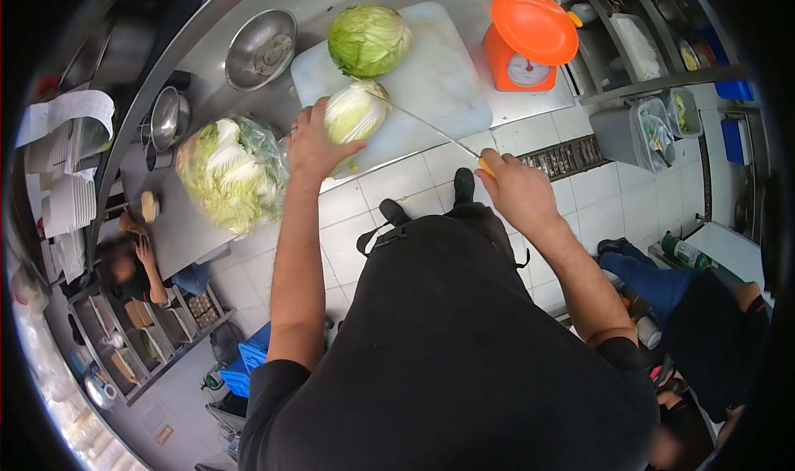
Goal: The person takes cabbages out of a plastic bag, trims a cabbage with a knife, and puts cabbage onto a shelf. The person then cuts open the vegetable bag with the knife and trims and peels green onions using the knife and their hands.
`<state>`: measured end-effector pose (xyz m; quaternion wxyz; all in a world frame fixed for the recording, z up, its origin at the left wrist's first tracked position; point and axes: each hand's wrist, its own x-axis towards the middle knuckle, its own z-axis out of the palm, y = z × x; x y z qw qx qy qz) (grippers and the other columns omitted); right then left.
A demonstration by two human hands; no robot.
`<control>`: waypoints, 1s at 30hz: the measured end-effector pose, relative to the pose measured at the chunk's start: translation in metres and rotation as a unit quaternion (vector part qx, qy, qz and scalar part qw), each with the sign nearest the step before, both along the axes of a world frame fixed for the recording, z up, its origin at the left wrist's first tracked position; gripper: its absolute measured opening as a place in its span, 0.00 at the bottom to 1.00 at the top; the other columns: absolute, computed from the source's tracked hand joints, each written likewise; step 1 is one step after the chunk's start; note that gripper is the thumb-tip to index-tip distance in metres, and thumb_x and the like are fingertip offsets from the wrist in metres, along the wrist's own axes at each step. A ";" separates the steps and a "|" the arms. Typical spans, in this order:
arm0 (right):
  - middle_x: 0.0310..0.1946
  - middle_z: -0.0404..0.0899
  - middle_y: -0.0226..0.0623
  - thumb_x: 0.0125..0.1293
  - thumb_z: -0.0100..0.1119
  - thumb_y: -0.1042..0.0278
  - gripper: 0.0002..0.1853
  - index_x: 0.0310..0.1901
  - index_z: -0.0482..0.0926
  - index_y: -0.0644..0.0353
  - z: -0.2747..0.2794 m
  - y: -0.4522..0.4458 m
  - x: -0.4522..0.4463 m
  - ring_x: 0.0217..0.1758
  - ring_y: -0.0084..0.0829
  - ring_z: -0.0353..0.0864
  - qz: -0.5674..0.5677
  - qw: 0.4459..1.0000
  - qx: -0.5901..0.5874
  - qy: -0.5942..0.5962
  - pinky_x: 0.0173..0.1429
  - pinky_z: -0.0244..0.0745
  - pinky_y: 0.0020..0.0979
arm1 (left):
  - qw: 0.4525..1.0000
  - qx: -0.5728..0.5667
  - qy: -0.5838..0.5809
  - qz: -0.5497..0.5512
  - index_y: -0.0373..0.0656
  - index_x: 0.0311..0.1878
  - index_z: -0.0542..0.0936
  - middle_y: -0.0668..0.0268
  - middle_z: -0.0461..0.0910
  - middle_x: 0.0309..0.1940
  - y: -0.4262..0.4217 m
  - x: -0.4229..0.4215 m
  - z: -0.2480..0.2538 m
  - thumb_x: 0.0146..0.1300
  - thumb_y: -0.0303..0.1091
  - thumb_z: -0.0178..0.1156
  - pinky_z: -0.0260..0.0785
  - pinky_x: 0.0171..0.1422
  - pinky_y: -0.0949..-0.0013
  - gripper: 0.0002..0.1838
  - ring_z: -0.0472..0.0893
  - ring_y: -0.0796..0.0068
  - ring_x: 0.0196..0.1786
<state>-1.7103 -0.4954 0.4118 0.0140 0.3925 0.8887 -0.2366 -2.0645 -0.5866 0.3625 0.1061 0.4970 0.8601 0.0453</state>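
Observation:
On the white cutting board (pixel 451 77) lies a pale napa cabbage (pixel 354 116), held from its left side by my left hand (pixel 313 141), thumb across the near end. My right hand (pixel 522 191) is wrapped round the yellow handle of a long kitchen knife (pixel 435 129). The blade reaches left over the board, its far end at the root end of the cabbage; whether it has entered the leaves I cannot tell. Just beyond, a greener cabbage (pixel 368 40) rests on the board. Left of my left hand sits a clear plastic bag of cabbage (pixel 233 173).
A metal bowl (pixel 261 50) stands behind the board on the left. An orange kitchen scale (pixel 527 44) is to the right. Other people are near: one at lower left (pixel 137 268), one at right (pixel 712 330). A floor drain grate (pixel 571 156) lies beyond the counter edge.

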 end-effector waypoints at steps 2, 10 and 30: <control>0.33 0.84 0.46 0.77 0.60 0.58 0.13 0.47 0.75 0.59 0.000 0.001 -0.001 0.35 0.53 0.86 0.003 1.000 0.001 -0.002 0.39 0.81 0.51 | 1.000 0.007 -0.002 0.000 0.53 0.77 0.68 0.51 0.74 0.70 -0.001 -0.001 -0.002 0.39 0.59 0.84 0.68 0.74 0.44 0.60 0.74 0.45 0.73; 0.37 0.86 0.47 0.77 0.60 0.58 0.13 0.52 0.77 0.58 0.007 -0.005 0.001 0.36 0.55 0.86 -0.023 1.000 -0.010 -0.004 0.40 0.81 0.51 | 0.999 0.017 -0.027 0.005 0.55 0.76 0.69 0.51 0.74 0.70 -0.001 -0.006 -0.006 0.39 0.58 0.85 0.65 0.76 0.44 0.59 0.71 0.42 0.75; 0.28 0.85 0.49 0.83 0.51 0.56 0.17 0.46 0.73 0.65 0.008 -0.006 -0.038 0.34 0.53 0.89 0.008 0.996 -0.048 -0.073 0.39 0.83 0.50 | 0.995 0.070 0.073 0.002 0.54 0.76 0.70 0.55 0.74 0.66 -0.014 0.023 -0.014 0.39 0.57 0.85 0.61 0.75 0.40 0.57 0.74 0.48 0.70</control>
